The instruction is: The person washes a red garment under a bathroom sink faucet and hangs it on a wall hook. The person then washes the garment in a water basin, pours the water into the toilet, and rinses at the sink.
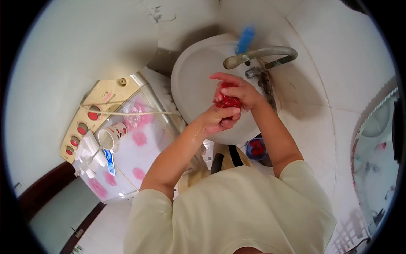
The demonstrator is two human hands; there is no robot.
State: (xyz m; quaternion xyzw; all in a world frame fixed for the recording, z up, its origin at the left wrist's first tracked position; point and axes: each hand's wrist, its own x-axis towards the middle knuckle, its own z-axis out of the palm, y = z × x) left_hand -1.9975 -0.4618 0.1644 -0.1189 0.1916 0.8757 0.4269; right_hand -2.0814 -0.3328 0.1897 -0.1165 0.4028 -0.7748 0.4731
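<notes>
A small wet-looking bundle of red cloth (229, 101) is squeezed between my two hands above the white washbasin (190, 72). My left hand (220, 120) wraps its lower end, fingers curled. My right hand (241, 91) grips the upper part, with the index finger stretched out to the left. Fingers cover much of the cloth, so its full shape is hidden. Just beyond my right hand is the curved tap (262, 53), its spout over the basin. No running water can be made out.
A blurred blue object (245, 39) stands at the basin's back rim. To the left, a washing machine (158, 139) bears a patterned cup (111, 136), a blue-and-white tube (109, 162) and a cord. Below the basin sits a blue container (249, 155) with red contents. A mirror (372, 148) hangs right.
</notes>
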